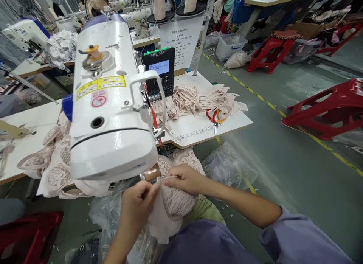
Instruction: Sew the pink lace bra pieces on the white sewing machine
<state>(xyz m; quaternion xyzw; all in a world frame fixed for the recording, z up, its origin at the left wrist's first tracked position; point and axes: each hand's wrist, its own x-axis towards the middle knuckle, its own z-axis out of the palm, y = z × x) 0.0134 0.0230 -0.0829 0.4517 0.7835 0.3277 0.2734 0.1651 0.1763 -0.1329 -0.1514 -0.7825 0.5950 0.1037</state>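
Note:
A beige lace bra (178, 201) hangs between my hands, just below the head of a white sewing machine (113, 150). My left hand (138, 199) pinches the fabric edge with thumb and fingers. On the other side, my right hand (184, 179) grips the top edge of the same bra, close to the left fingertips. Its lace cup and a plain pale panel drape down over my lap. More lace (187, 156) shows behind my right hand, at the table edge. The machine's needle area is hidden from this angle.
Red- and yellow-handled scissors (216, 122) lie by a printed ruler on the white table (198, 131). Bundled beige strips (198, 99) sit behind them. Finished-looking lace pieces (59, 162) pile up left of the machine. Red stools (326, 109) and plastic bags (229, 165) occupy the floor.

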